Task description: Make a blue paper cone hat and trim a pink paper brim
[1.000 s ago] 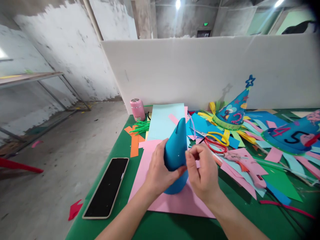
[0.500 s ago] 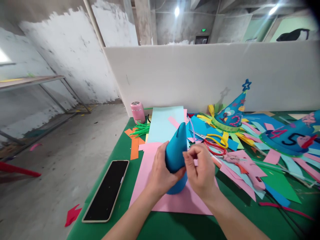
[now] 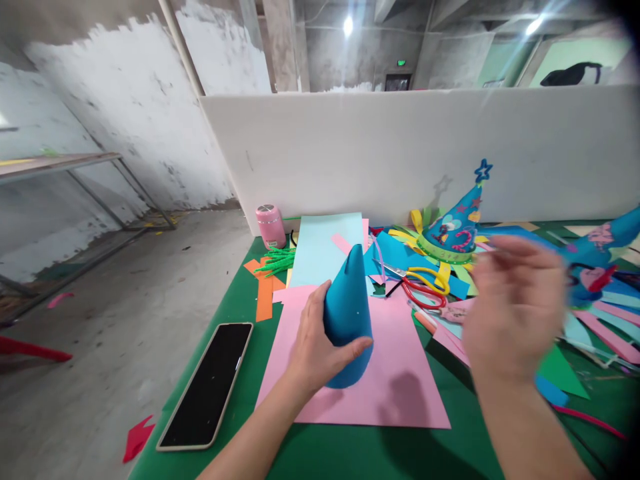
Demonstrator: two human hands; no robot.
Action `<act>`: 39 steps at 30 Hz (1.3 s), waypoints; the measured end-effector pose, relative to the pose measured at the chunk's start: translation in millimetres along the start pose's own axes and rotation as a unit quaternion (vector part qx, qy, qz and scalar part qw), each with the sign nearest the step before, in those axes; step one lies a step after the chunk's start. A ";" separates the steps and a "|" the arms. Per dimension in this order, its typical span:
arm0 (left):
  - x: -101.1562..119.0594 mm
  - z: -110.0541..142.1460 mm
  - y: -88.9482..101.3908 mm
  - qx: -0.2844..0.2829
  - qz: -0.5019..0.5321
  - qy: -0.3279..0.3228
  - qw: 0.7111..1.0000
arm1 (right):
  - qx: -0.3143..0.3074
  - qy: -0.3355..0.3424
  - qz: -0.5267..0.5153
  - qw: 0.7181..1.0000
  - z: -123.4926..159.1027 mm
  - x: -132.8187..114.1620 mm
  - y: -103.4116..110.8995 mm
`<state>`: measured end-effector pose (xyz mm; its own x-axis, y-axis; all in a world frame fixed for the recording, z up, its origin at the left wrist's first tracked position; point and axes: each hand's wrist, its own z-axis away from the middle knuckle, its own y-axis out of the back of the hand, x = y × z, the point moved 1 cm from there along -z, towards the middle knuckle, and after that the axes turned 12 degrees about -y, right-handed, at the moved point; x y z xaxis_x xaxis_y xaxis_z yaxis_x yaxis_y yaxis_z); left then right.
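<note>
A plain blue paper cone (image 3: 349, 300) stands upright, tip up, on a pink paper sheet (image 3: 400, 380). My left hand (image 3: 323, 347) is wrapped around its left side, the thumb across the lower front. Off to the right, my right hand (image 3: 517, 307) is raised over the craft scraps, apart from the cone. Motion blurs its fingers, so whether they hold anything is unclear. Beneath and beside it lie a pink glue gun (image 3: 454, 312), partly covered by the hand, red-handled scissors (image 3: 425, 295) and yellow-handled scissors (image 3: 434, 279).
A decorated blue party hat (image 3: 453, 230) stands at the back right, and another hat (image 3: 600, 257) is at the far right. A phone (image 3: 206, 387) lies near the table's left edge. Green pipe cleaners (image 3: 277, 260) and a pink canister (image 3: 271, 227) sit at the back left.
My right hand has left the cone's right side and swung right, over the scraps near the glue gun. My left hand still holds the cone; the view has shifted slightly.
</note>
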<state>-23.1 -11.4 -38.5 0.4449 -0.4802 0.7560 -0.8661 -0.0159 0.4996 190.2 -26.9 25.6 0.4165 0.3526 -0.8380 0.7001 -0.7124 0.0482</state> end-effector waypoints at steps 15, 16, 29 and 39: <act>27.0 -67.3 32.3 -0.084 0.270 -0.071 0.957 | -0.367 -0.038 -0.042 0.928 55.3 22.3 -60.2; 25.8 -67.3 32.3 -0.093 0.286 -0.062 0.952 | -0.367 -0.039 -0.043 0.928 55.4 21.8 -60.5; 13.6 -71.0 27.8 -0.154 0.390 -0.051 0.907 | -0.355 -0.053 -0.045 0.932 58.3 21.6 -61.4; 15.6 -74.4 26.1 -0.133 0.359 -0.075 0.921 | -0.365 0.006 -0.011 0.931 56.8 21.7 -57.7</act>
<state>-21.8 46.0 17.8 -0.2737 -0.3996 0.8749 -0.8290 0.5592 -0.0040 125.9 -12.6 -26.2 0.4012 0.3717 -0.8372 0.9141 -0.1038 0.3920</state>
